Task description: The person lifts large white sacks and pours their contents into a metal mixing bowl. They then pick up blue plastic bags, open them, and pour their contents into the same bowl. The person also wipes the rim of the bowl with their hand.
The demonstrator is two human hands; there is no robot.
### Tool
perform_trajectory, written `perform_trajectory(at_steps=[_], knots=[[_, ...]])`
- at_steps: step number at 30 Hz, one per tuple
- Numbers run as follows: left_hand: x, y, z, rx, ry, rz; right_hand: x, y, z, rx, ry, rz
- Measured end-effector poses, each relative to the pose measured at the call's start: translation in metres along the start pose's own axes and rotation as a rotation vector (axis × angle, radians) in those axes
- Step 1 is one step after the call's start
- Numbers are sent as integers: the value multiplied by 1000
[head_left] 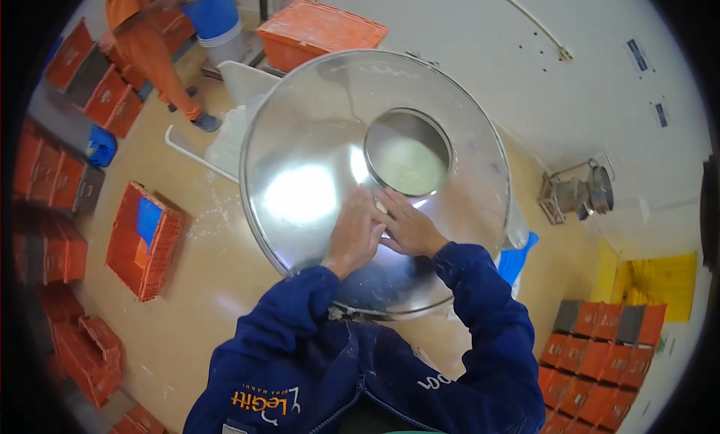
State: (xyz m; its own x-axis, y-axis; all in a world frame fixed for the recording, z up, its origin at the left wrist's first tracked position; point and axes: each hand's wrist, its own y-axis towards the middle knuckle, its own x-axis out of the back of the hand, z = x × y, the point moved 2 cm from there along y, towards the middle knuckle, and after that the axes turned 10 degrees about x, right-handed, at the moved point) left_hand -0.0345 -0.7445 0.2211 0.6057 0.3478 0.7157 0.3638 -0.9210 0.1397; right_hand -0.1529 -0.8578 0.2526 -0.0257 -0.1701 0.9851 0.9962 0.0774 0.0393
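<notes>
A large round shiny metal lid lies in front of me, with a round opening right of its middle. Pale whitish powder shows inside the opening. My left hand and my right hand meet over the lid, just below the opening's near rim. Their fingers are bent together, and both thumbs come close to each other. Something small and whitish shows between the fingers, too little of it to name. Both forearms are in dark blue sleeves.
An orange lidded crate stands behind the lid. At the far left another person in orange stands by a blue bucket. An open orange crate sits on the floor at left. Stacked orange crates fill the lower right; a metal rack stands right.
</notes>
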Motion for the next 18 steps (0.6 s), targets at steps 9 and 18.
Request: perform_trajectory(at_steps=[9, 18], knots=[[46, -66, 60, 491, 562, -29, -18, 124, -18, -53, 44, -478], [43, 25, 89, 426, 506, -153, -19, -135, 7, -417, 246, -756]])
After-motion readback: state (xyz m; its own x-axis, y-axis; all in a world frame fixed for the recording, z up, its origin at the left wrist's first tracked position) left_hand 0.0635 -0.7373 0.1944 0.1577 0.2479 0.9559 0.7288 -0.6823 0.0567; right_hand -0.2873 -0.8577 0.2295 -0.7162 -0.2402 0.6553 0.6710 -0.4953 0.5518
